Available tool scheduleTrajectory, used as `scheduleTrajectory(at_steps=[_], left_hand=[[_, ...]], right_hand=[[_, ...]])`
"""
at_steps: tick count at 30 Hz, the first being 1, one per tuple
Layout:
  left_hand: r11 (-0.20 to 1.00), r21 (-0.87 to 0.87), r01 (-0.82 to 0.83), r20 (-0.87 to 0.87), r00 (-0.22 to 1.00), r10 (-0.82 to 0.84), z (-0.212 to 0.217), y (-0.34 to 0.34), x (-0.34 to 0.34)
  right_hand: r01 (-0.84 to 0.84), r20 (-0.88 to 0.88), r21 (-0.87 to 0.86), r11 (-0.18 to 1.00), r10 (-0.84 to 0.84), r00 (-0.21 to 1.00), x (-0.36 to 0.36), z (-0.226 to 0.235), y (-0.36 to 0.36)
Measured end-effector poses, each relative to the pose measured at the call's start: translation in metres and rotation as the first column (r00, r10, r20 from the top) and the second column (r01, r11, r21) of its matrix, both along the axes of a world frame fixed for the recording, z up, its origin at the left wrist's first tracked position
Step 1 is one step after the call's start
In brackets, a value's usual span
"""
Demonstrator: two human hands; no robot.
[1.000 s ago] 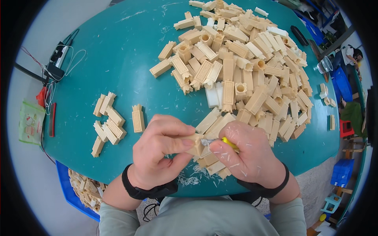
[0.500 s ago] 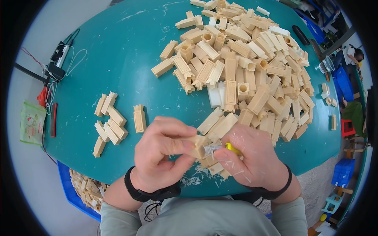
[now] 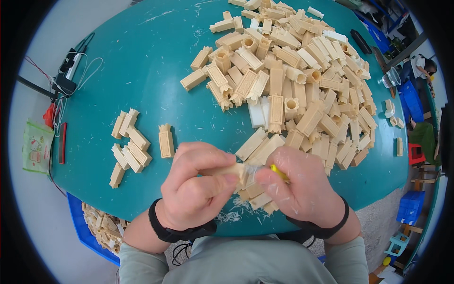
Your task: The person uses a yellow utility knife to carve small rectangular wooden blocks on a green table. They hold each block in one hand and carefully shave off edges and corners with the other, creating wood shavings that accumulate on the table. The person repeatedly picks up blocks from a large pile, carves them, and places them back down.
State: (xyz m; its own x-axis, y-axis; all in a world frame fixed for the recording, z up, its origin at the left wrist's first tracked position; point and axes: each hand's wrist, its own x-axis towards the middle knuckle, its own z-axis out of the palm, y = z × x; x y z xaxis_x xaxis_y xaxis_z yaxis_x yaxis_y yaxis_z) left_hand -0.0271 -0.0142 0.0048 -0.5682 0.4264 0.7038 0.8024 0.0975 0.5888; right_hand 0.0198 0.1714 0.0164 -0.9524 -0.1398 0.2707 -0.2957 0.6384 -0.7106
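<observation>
My left hand (image 3: pixel 196 184) is closed round a beige rectangular plastic piece (image 3: pixel 234 169), gripping it between thumb and fingers. Its jagged end points toward my right hand (image 3: pixel 305 189). In that hand sits a yellow-handled utility knife (image 3: pixel 280 173), mostly covered by fingers; its pale front part meets the end of the piece, though the exact contact is hard to see. Thin white shavings stick to my right fingers and thumb. More pieces (image 3: pixel 259 200) lie on the table beneath my hands, among curled shavings (image 3: pixel 230 216).
A large heap of similar pieces (image 3: pixel 309 118) covers the right of the green table (image 3: pixel 142 66). A small group (image 3: pixel 137 137) and a single piece (image 3: pixel 166 141) lie left. A blue crate (image 3: pixel 86 235) of pieces stands lower left. A power strip (image 3: pixel 71 66) sits at the left edge.
The piece in my left hand has turned, so less of its side shows. My right hand and the knife have shifted slightly left, and the fingers cover more of the knife.
</observation>
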Motion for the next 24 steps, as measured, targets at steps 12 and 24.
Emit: scheduleTrajectory(at_steps=[12,24], left_hand=[[0.995,-0.09,0.04,0.296,0.955,-0.012,0.009,-0.01,-0.004],[0.835,0.544,0.08,0.801,0.245,-0.546,-0.001,-0.001,0.0]], right_hand=[[-0.001,0.257,-0.272,0.962,0.074,0.964,-0.001,0.015,0.001],[0.081,0.232,-0.356,0.931,0.004,0.973,-0.001,0.006,-0.002]])
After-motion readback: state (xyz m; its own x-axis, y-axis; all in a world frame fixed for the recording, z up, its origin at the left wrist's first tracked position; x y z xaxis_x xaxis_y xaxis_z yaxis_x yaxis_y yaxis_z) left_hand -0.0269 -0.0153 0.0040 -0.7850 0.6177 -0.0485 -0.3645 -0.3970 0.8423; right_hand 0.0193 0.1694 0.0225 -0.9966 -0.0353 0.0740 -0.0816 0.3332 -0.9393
